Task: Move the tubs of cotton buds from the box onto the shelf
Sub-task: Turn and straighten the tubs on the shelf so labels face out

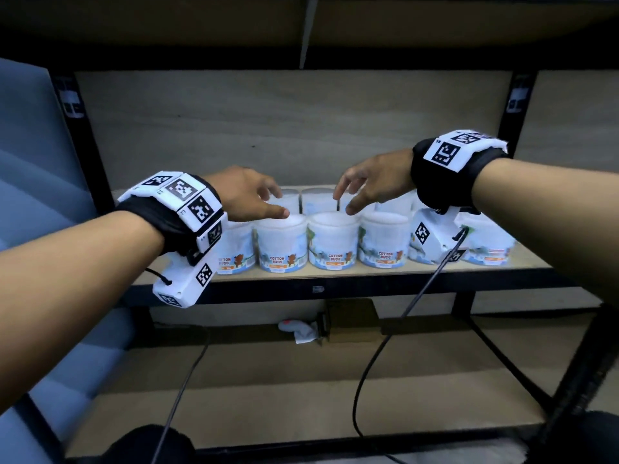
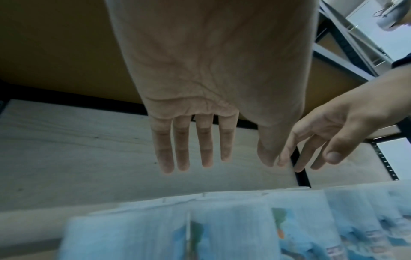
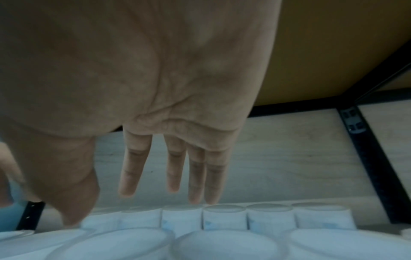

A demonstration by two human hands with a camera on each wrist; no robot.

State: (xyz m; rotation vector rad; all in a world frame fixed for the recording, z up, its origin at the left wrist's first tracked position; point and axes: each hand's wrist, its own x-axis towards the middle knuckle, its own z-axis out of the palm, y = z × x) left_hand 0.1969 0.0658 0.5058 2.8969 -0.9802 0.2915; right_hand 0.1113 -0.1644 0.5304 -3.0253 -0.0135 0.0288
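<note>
Your left hand (image 1: pixel 249 192) and right hand (image 1: pixel 370 182) hover palm-down, fingers straight and spread, holding nothing, just above the tubs of cotton buds (image 1: pixel 331 244) standing in rows on the shelf (image 1: pixel 368 267).

head: above, facing shelf (image 1: pixel 335 274) | wrists: close under palms, facing tubs (image 3: pixel 224 219)

A pale wooden back panel (image 1: pixel 284 128) fills the middle of the head view, framed by black metal uprights (image 1: pixel 72 128) at left and right. A darker brown board (image 1: pixel 435 25) spans the top of the frame. In the lower half, a bare wooden lower board (image 1: pixel 301 380) lies crossed by black cables (image 1: pixel 365 373). A blue-grey surface (image 1: pixel 30 162) fills the left edge. The light is dim.
</note>
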